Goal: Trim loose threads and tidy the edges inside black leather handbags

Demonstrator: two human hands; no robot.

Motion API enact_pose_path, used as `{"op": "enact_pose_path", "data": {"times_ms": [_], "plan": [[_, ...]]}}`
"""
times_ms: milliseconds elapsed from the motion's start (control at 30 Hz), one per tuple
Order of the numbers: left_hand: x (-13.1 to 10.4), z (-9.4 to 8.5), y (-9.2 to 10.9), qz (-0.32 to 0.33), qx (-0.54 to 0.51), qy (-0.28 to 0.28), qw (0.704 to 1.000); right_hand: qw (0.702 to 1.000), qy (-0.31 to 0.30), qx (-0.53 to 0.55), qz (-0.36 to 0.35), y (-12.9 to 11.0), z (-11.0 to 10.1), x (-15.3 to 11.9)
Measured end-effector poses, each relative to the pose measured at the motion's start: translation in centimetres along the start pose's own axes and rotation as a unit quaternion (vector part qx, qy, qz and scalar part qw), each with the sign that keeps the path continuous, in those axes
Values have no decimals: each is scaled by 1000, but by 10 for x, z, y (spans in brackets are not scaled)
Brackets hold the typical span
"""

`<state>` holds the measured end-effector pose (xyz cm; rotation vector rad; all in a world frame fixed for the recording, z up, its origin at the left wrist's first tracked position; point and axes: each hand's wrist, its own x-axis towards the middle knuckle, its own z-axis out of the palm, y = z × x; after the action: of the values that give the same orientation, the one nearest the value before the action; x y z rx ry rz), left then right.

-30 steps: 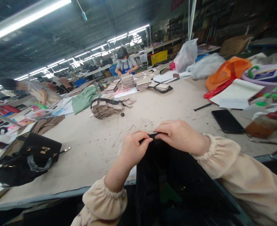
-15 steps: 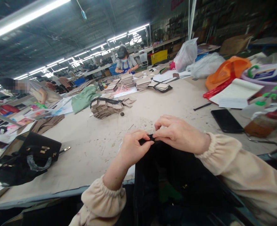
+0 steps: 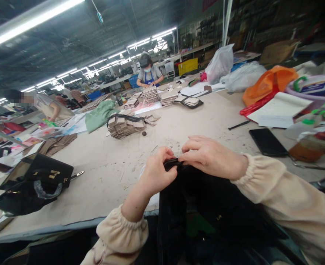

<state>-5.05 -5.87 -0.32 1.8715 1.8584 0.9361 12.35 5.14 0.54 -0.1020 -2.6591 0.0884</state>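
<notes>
A black piece (image 3: 206, 198), bag-like, hangs at the table's front edge, its lower part dark and hard to make out. My left hand (image 3: 158, 171) pinches its upper edge between thumb and fingers. Close beside it on the right, my right hand (image 3: 209, 156) grips the same edge, fingertips nearly touching those of my left hand. At the far left of the table lies a black handbag (image 3: 52, 165) with a plastic-wrapped handle and gold-coloured fittings.
Beyond my hands are stacked brown pieces (image 3: 121, 127) and a green cloth (image 3: 100, 116). On the right lie a phone (image 3: 267, 142), a notebook (image 3: 282, 108), a bottle of amber liquid (image 3: 307, 149) and an orange bag (image 3: 270, 86). People work at the tables behind.
The fingers of my left hand have shifted slightly on the black edge, the index finger higher and more of the edge showing. My right hand keeps its grip. The view has moved slightly.
</notes>
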Motion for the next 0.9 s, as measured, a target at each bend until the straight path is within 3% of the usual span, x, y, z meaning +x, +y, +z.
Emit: {"op": "enact_pose_path", "data": {"times_ms": [200, 433, 567, 900], "plan": [[2, -2, 2, -12, 6, -14, 1000, 1000, 9, 16, 10, 2, 3, 2], [-1, -3, -2, -72, 33, 15, 997, 999, 8, 16, 32, 0, 6, 6], [-3, -9, 0, -99, 86, -25, 991, 998, 5, 21, 55, -3, 8, 8], [1, -3, -12, -101, -50, 15, 993, 994, 0, 6, 108, -7, 9, 15]]}}
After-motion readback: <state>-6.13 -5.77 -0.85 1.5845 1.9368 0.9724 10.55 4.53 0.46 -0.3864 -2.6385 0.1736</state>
